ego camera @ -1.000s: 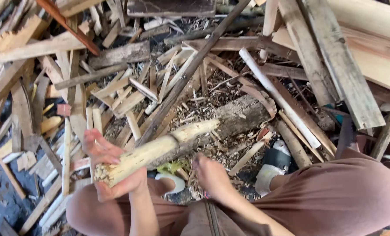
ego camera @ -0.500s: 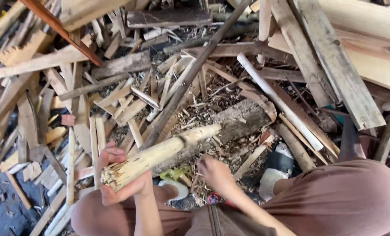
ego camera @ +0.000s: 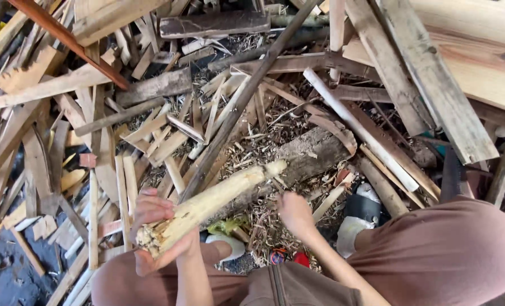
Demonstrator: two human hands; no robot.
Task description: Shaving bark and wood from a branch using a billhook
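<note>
Left hand [ego camera: 159,229] wraps the splintered butt of a pale, peeled, tapering wooden stake [ego camera: 210,204], tip pointing 2 o'clock onto a grey bark-covered log [ego camera: 306,156]. Right hand [ego camera: 295,212] reaches into wood shavings [ego camera: 263,226], fingers apparently loosely curled, seemingly empty.

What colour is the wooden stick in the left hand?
Pale cream, stripped of bark, the stick shows best in the head view, gripped by the left hand.

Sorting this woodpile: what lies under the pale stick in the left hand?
Under the pale stick, gripped by the left hand, lies a dark bark-covered log on wood shavings. The log's near end is hidden beneath it.
</note>
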